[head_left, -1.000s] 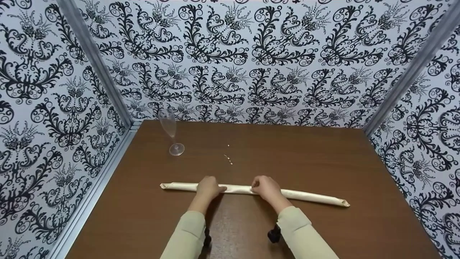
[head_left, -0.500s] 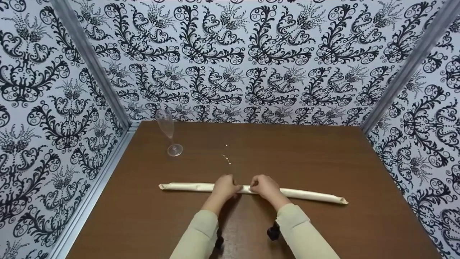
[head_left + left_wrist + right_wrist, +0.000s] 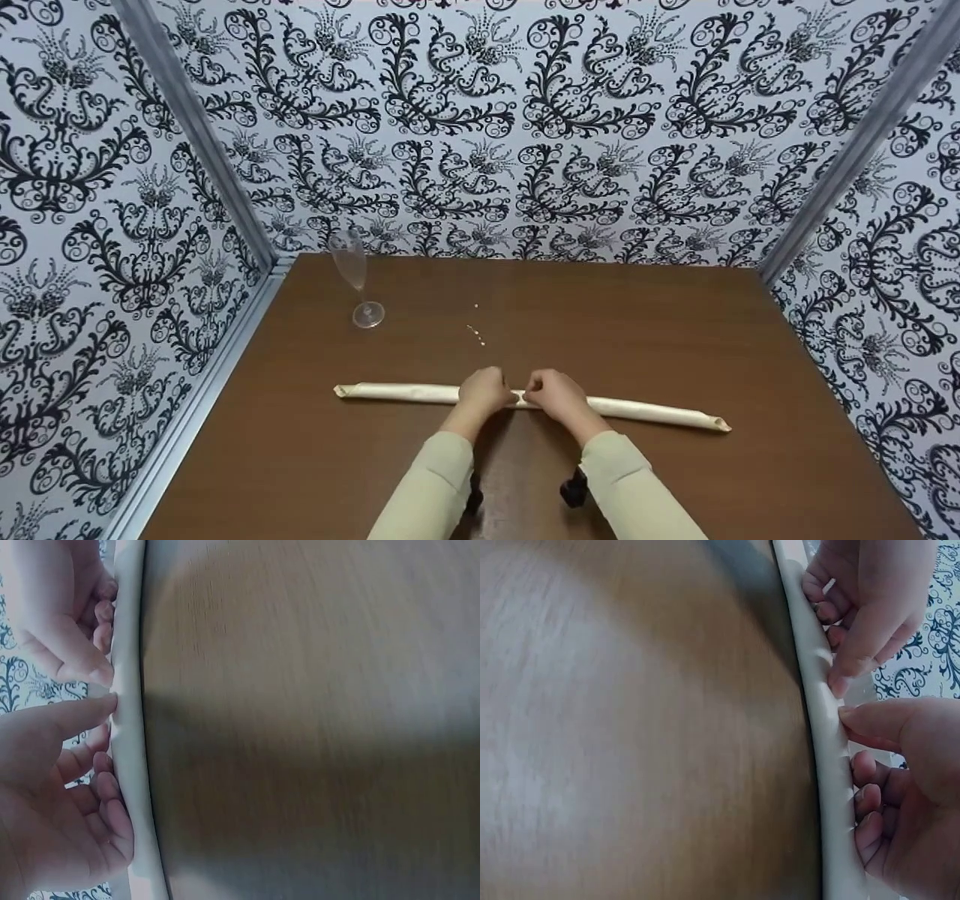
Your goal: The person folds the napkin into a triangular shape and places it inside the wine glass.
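A cream cloth roll (image 3: 652, 411) lies crosswise on the brown table, a long thin tube with slanted open ends. My left hand (image 3: 484, 394) pinches it near its middle, thumb on the near side. Just to the right, my right hand (image 3: 556, 394) pinches the roll too, a small gap between the two thumbs. In the left wrist view the left hand (image 3: 52, 795) has its fingertips along the cloth roll (image 3: 129, 735). The right wrist view shows the right hand (image 3: 930, 772) with thumb and bent fingers against the cloth roll (image 3: 829, 757); the fingers' far side is partly hidden.
A clear champagne flute (image 3: 368, 315) stands upright at the back left of the table (image 3: 637, 322). Small white specks (image 3: 482, 343) lie behind the roll. Black-and-white patterned walls (image 3: 525, 127) close off the back and sides. Metal rails (image 3: 195, 112) run along the corners.
My left hand has slid right along the roll, from left of centre to close beside the right hand. The right hand and the roll have stayed almost where they were.
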`<state>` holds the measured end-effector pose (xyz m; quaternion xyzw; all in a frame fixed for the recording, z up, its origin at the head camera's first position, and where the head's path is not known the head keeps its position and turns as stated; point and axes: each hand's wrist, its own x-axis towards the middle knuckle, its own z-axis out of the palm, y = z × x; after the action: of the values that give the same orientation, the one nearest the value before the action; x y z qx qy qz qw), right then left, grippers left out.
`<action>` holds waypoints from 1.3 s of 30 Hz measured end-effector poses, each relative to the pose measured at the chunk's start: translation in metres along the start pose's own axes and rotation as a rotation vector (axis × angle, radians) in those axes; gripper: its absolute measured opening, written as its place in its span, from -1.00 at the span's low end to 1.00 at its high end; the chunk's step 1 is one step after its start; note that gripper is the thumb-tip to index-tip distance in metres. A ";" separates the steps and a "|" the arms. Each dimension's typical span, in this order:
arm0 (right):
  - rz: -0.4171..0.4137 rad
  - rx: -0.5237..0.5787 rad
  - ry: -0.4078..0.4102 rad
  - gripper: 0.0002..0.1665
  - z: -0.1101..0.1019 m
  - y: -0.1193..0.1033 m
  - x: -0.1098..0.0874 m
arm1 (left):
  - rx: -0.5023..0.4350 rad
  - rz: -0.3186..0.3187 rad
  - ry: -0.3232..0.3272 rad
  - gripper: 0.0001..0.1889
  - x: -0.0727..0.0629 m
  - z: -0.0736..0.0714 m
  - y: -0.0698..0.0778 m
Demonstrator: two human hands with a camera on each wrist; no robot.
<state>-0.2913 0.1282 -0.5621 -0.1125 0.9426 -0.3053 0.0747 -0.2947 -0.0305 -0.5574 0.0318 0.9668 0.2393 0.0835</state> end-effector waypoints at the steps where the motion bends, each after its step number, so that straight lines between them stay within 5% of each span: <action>1: 0.004 -0.004 -0.002 -0.85 0.000 0.000 0.000 | -0.008 -0.004 -0.007 -0.71 0.000 0.000 -0.001; 17: 0.102 -0.019 0.023 -0.84 0.005 0.001 0.005 | -0.037 -0.022 0.011 -0.81 0.005 0.002 0.000; 28: 0.044 0.017 -0.037 -0.83 0.001 0.001 0.004 | -0.082 0.034 -0.034 -0.82 0.001 -0.003 -0.004; 33: 0.034 0.000 -0.037 -0.88 0.000 0.001 0.002 | -0.127 0.061 -0.052 -0.55 -0.003 -0.006 -0.004; 39: 0.035 0.003 -0.037 -0.91 0.000 0.001 0.002 | -0.125 0.076 -0.043 -0.59 -0.005 -0.007 -0.005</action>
<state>-0.2932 0.1285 -0.5629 -0.1013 0.9425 -0.3031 0.0975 -0.2910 -0.0391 -0.5529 0.0683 0.9461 0.3015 0.0971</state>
